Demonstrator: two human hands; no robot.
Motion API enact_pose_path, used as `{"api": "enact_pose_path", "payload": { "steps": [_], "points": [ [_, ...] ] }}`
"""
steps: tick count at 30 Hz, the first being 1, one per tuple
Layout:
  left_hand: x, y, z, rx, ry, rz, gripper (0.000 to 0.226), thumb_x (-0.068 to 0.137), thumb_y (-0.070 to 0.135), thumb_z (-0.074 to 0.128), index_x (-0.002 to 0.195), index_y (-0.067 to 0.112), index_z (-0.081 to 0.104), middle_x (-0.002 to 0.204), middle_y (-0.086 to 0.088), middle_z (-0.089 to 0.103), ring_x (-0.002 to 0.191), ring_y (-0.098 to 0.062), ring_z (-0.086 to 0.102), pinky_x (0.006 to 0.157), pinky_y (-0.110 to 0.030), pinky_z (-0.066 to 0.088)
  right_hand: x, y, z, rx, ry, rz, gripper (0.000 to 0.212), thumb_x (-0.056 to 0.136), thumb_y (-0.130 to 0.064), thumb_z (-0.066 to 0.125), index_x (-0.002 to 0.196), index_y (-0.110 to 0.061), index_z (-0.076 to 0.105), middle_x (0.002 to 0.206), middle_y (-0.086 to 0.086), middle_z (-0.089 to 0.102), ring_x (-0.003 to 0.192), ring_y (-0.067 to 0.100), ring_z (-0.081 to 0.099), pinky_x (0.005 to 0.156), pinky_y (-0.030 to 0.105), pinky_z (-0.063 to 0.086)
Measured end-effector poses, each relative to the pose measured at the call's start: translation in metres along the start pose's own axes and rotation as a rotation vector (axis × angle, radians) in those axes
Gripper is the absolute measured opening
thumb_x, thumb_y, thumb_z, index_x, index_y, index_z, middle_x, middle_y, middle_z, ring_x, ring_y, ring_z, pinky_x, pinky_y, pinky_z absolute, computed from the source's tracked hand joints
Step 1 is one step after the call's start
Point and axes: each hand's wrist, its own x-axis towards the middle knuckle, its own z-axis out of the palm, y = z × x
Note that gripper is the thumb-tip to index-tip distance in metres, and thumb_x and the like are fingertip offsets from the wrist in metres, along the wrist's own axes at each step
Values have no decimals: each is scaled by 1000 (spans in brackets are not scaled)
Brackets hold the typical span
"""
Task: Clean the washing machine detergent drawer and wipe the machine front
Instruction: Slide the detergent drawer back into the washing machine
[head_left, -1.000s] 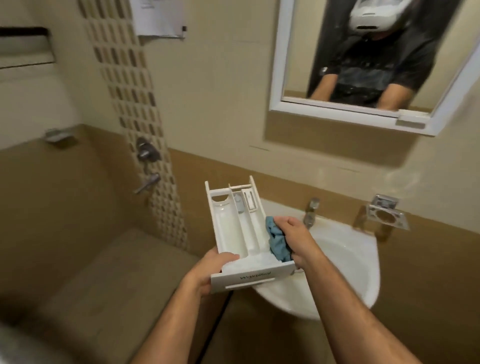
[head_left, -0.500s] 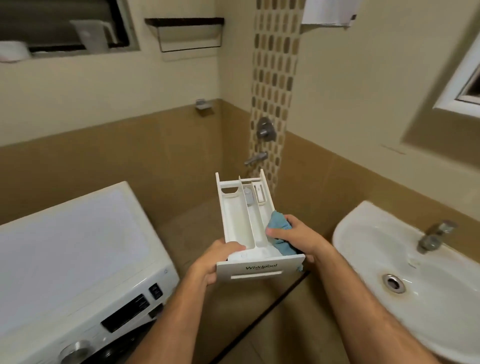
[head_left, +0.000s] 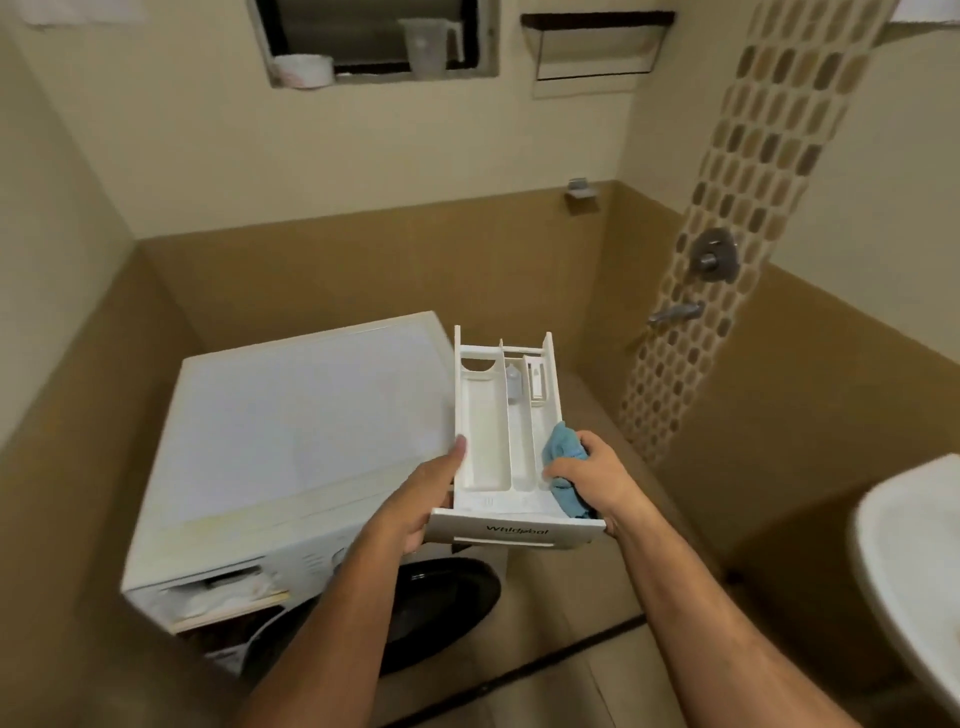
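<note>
Drawer (head_left: 506, 441) swings from sink (head_left: 914, 587) over to washing machine (head_left: 306, 431), rinsing likely done. Left hand (head_left: 426, 499) grips its side; right hand (head_left: 592, 473) clutches blue cloth (head_left: 563, 452) against the other. Empty slot (head_left: 228, 587) awaits below.

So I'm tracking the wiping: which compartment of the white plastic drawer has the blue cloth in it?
The rightmost compartment of the white plastic drawer; the blue cloth sits there, the others hold none.
</note>
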Motion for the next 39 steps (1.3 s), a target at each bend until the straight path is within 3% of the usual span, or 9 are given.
{"api": "enact_pose_path", "payload": {
  "steps": [3, 6, 10, 14, 17, 21, 27, 31, 39],
  "points": [
    [-13, -14, -40, -134, 164, 18, 88, 78, 79, 28, 138, 21, 55, 129, -2, 66, 118, -21, 61, 107, -44, 41, 9, -1, 39, 27, -14, 1, 27, 79, 3, 69, 100, -8, 55, 86, 8, 57, 70, 17, 56, 58, 26, 48],
    [-22, -30, -69, -214, 271, 31, 103, 71, 88, 29, 148, 21, 43, 148, -4, 50, 137, -25, 44, 119, -54, 23, 23, -5, 74, 32, -53, 13, 26, 81, 4, 66, 100, -8, 54, 84, 6, 58, 69, 17, 56, 58, 28, 49],
    [-17, -57, -96, -320, 427, 42, 121, 54, 99, 44, 149, 24, 38, 153, -3, 42, 138, -27, 42, 111, -56, 36, 51, -10, 117, 10, -122, -12, 24, 81, 6, 64, 91, -12, 52, 85, 9, 56, 70, 18, 54, 61, 29, 47],
    [-22, -68, -104, -491, 535, 11, 121, 50, 100, 46, 152, 37, 27, 157, 4, 34, 140, -24, 38, 102, -48, 47, 81, -11, 160, 8, -211, 9, 28, 81, 4, 64, 106, -7, 54, 88, 9, 56, 75, 19, 53, 62, 28, 45],
    [-23, -76, -108, -576, 603, -32, 126, 53, 90, 53, 157, 35, 8, 164, 7, 17, 145, -26, 30, 95, -48, 52, 96, -8, 198, -19, -278, -10, 30, 82, 4, 64, 109, -5, 53, 87, 7, 55, 73, 16, 52, 61, 27, 45],
    [-29, -88, -112, -742, 739, -70, 134, 52, 79, 66, 155, 38, -9, 162, 4, 19, 142, -30, 34, 82, -49, 59, 92, 5, 247, -39, -385, 1, 31, 83, 4, 63, 111, -5, 52, 92, 10, 57, 75, 20, 54, 63, 29, 46],
    [-49, -130, -129, -928, 959, -117, 80, 81, 39, 78, 142, 32, 26, 133, -6, 55, 117, -35, 58, 65, -50, 61, 59, 31, 304, -74, -527, 21, 31, 82, 3, 63, 109, -8, 52, 94, 9, 59, 82, 23, 57, 69, 29, 49],
    [-73, -143, -139, -962, 1041, -157, 22, 95, 8, 55, 115, 14, 51, 101, -11, 63, 91, -32, 64, 63, -44, 62, 34, 51, 333, -119, -620, 44, 33, 82, 1, 65, 110, -11, 52, 94, 7, 59, 83, 22, 58, 69, 29, 50],
    [-123, -194, -188, -1168, 1020, -139, 41, 90, -6, 48, 129, 4, 49, 123, -19, 57, 95, -31, 61, 58, -45, 62, -17, 80, 384, -54, -612, 62, 22, 90, -19, 70, 105, -15, 54, 93, 6, 62, 81, 18, 60, 68, 25, 49]
  ]
}}
